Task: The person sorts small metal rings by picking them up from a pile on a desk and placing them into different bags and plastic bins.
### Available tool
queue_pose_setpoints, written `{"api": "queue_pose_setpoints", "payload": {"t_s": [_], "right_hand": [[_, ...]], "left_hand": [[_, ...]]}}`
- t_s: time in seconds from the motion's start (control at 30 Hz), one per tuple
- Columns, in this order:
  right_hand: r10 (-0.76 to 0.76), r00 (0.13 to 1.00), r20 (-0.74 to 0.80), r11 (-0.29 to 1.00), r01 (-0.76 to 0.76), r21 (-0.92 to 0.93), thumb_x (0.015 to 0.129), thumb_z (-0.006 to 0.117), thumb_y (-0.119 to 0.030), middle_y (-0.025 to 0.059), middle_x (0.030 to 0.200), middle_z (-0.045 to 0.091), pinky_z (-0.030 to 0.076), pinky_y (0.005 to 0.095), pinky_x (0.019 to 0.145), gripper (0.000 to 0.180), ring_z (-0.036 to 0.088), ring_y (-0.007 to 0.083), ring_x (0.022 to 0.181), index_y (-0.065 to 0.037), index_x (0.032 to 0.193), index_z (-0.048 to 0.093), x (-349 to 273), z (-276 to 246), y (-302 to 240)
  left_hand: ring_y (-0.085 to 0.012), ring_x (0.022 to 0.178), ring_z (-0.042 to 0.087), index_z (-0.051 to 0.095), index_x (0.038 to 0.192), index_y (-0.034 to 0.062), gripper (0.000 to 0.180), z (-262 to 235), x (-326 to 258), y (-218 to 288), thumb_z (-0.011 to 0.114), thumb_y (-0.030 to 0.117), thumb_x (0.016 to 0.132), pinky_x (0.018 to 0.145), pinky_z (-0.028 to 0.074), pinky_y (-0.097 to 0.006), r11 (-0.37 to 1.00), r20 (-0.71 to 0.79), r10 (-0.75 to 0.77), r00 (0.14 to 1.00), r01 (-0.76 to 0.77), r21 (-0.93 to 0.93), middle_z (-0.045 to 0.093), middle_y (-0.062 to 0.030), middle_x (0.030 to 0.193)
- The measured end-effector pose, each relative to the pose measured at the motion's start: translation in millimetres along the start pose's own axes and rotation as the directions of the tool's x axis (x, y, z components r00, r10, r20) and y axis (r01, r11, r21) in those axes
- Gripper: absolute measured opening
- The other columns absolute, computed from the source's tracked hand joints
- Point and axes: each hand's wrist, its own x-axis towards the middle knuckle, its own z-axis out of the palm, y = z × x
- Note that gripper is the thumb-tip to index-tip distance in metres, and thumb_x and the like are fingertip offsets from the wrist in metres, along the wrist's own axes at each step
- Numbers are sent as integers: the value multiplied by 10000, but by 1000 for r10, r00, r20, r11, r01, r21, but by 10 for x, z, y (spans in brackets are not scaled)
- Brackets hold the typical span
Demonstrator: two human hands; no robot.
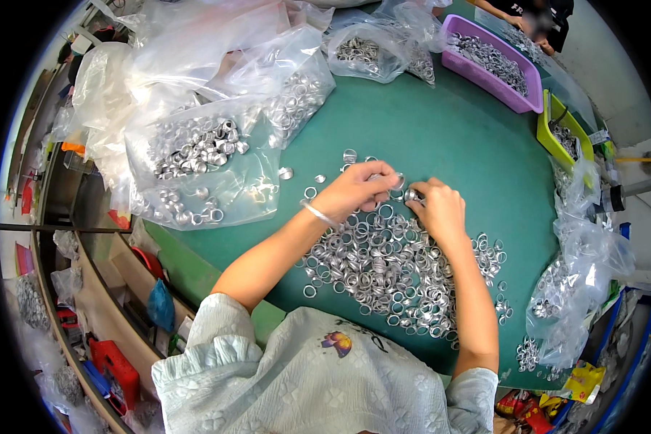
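A wide heap of small silver metal rings (383, 271) lies on the green table (448, 137) in front of me. My left hand (358, 189), with a silver bangle on the wrist, rests at the heap's far edge, its fingertips pinched on a ring. My right hand (437, 210) is just to its right, fingers closed around a small silver ring (411, 194). The two hands almost touch. A few loose rings (350, 155) lie just beyond them.
Clear plastic bags of rings (202, 155) pile up at the left and back. A purple tray (517, 98) and a yellow-green tray (546, 134) hold more parts at the back right. More bags (571, 289) lie at the right. Another person's hand (517, 22) shows at the top.
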Motion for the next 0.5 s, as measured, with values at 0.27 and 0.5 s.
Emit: {"api": "queue_pose_setpoints", "payload": {"t_s": [0.27, 0.5], "right_hand": [[19, 981, 192, 355, -187, 916, 718, 708, -78, 81, 892, 625, 414, 213, 462, 350, 528, 90, 579, 6, 1049, 632, -444, -239, -315], [-544, 839, -10, 742, 487, 462, 646, 730, -108, 91, 1088, 541, 464, 359, 783, 438, 513, 286, 955, -55, 1061, 600, -493, -216, -769]], "left_hand": [[-318, 1033, 599, 606, 981, 18, 322, 300, -848, 38, 505, 316, 911, 831, 544, -378, 381, 185, -491, 852, 401, -833, 584, -217, 1137], [-232, 948, 611, 546, 1104, 83, 313, 347, -1013, -200, 444, 324, 931, 876, 495, -442, 197, 235, -265, 935, 291, -936, 604, -85, 1048]]}}
